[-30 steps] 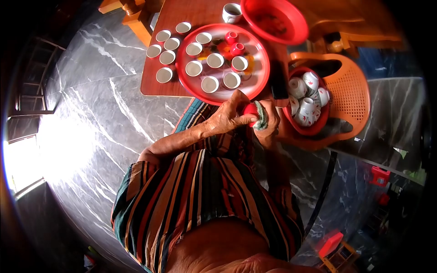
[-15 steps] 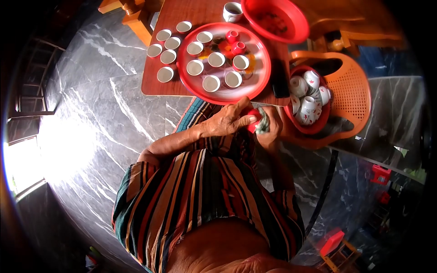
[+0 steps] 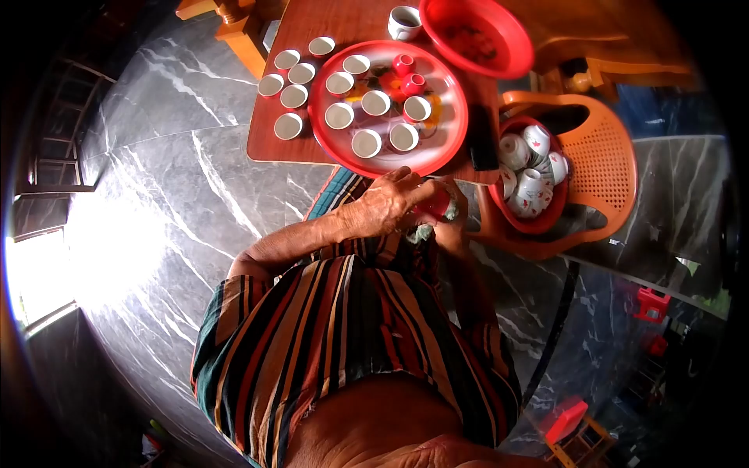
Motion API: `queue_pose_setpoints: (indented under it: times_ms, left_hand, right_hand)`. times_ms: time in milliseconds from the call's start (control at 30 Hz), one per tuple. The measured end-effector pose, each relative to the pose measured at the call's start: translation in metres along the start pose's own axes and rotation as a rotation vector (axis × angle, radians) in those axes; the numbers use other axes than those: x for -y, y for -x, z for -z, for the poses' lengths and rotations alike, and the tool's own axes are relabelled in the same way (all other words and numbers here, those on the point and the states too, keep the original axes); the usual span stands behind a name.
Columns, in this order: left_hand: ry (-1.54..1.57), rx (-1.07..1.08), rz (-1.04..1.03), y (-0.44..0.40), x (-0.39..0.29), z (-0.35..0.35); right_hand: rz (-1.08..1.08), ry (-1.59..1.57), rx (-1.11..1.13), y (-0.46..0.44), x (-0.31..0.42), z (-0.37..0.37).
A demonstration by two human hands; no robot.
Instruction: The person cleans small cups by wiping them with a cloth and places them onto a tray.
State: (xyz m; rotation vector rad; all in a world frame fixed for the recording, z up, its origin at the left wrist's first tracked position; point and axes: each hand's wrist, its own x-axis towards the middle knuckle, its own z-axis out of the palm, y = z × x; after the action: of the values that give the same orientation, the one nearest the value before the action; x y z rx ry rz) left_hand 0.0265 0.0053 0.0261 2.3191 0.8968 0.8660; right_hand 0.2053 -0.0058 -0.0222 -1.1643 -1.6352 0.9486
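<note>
Just off the table's front edge, my left hand (image 3: 384,204) has its fingers wrapped round a small red cup (image 3: 434,204). My right hand (image 3: 452,214) closes on the cup's other side with a pale green cloth (image 3: 422,232), part of which hangs below the cup. Its fingers are partly hidden. Right beyond my hands lies a round red-rimmed tray (image 3: 456,148). Several cups with white insides stand upright on it, and two red cups (image 3: 413,84) show their red outsides. More upright cups (image 3: 289,125) stand on the table left of the tray.
The brown table (image 3: 261,148) also bears a white mug (image 3: 404,23), a red basin (image 3: 518,58) and a dark flat object (image 3: 483,144). To the right, an orange chair (image 3: 605,160) holds a red bowl (image 3: 538,226) of white patterned cups. A red stool (image 3: 566,421) stands lower right.
The red cup has turned and tilted between my hands. The cloth now hangs below it instead of at its right side. My left fingers have come further over the cup.
</note>
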Motion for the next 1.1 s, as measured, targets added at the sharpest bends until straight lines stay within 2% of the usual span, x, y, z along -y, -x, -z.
queue_pose_setpoints:
  times_ms: [33,67,100,167,233,267,333,367,433,467,500,600,633,667,700,733,767,833,867,900,967,1033,1067,1100]
  left_hand:
    - [-0.104,-0.015,-0.134,0.002,0.002,-0.004]
    - [-0.210,0.026,-0.143,0.006,0.003,-0.008]
    - [-0.208,0.028,-0.147,0.008,0.003,-0.010]
    - [-0.343,0.031,-0.227,0.010,0.003,-0.016]
    - [-0.332,0.011,-0.219,0.013,0.003,-0.020]
    - [-0.165,-0.012,-0.123,0.016,0.005,-0.021]
    - [0.155,-0.097,0.127,0.018,0.008,-0.020]
    - [0.434,-0.119,0.283,0.018,0.006,-0.018]
    - [0.772,-0.046,0.487,0.014,0.013,-0.016]
    - [0.937,0.051,0.603,0.017,0.011,-0.013]
    - [0.935,0.050,0.604,0.018,0.010,-0.014]
    - [1.004,0.097,0.541,0.020,0.009,-0.019]
    - [0.999,0.025,0.477,0.020,0.010,-0.022]
    - [0.994,-0.047,0.416,0.021,0.011,-0.025]
    - [0.968,-0.028,0.415,0.023,0.010,-0.020]
    - [0.942,-0.009,0.413,0.024,0.010,-0.014]
    - [0.939,-0.017,0.417,0.023,0.008,-0.009]
    - [0.495,-0.088,0.304,0.022,0.002,0.003]
    - [0.340,-0.084,0.248,0.021,0.000,0.011]
    - [0.203,0.040,0.262,0.020,-0.001,0.019]
    - [0.064,-0.053,0.068,0.021,0.005,0.015]
    - [0.012,-0.005,0.028,0.024,0.010,0.013]
    - [-0.006,-0.019,-0.014,0.023,0.010,0.014]
    - [-0.024,-0.035,-0.057,0.022,0.010,0.014]
  right_hand:
    - [-0.002,-0.076,0.078,0.001,-0.008,0.001]
    - [-0.133,-0.137,0.170,0.004,-0.016,0.002]
    - [-0.134,-0.136,0.166,0.011,-0.018,-0.002]
    - [-0.702,-0.931,-0.055,0.027,-0.021,-0.010]
    - [-0.697,-0.911,-0.007,0.027,-0.032,-0.006]
    - [-0.564,-0.863,0.170,0.027,-0.037,0.001]
    - [-0.380,-0.344,0.097,0.023,-0.004,-0.001]
    - [-0.381,-0.342,0.094,0.022,-0.008,0.001]
    - [0.027,-0.077,-0.088,0.009,0.004,0.001]
    - [0.111,0.035,-0.124,0.009,0.015,0.004]
    - [0.253,0.394,-0.087,0.005,0.017,0.009]
    - [0.543,0.517,0.140,-0.006,0.027,0.021]
    - [0.541,0.520,0.136,-0.010,0.028,0.022]
    - [0.637,0.541,0.153,-0.014,0.031,0.024]
    - [0.734,0.559,0.171,-0.018,0.034,0.024]
    - [0.701,0.551,0.178,-0.020,0.033,0.023]
    - [0.557,0.437,0.192,-0.022,0.034,0.019]
    - [0.281,0.147,0.121,-0.028,0.049,0.003]
    - [0.170,0.119,0.111,-0.027,0.032,-0.005]
    - [0.072,0.136,0.242,-0.028,0.023,-0.005]
    - [-0.403,-0.647,0.289,-0.022,0.009,-0.012]
    - [-0.448,-0.694,0.271,-0.015,-0.009,-0.015]
    - [-0.585,-0.770,0.272,-0.008,-0.022,-0.016]
    - [-0.570,-0.817,0.328,-0.007,-0.024,-0.015]
